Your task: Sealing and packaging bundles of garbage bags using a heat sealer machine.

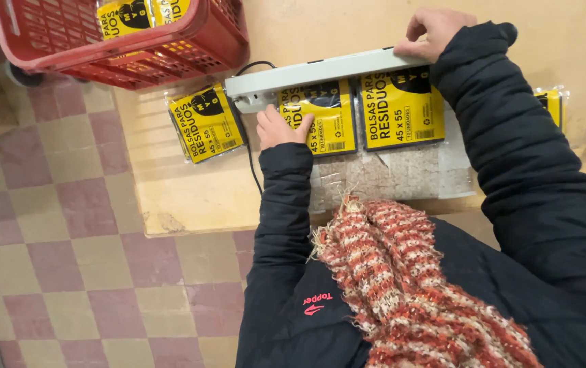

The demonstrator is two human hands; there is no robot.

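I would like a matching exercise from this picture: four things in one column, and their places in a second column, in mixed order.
Things:
1. left hand
2. right hand
3. red basket
4. lone yellow packet

Places:
A. on the far end of the grey bar, pressing on top
B. at the table's corner, with yellow packets inside
C. flat on the table, left of the bar's cabled end
D. on the yellow packet under the bar, near its cabled end

Pairs: 1-D, 2-A, 3-B, 4-C
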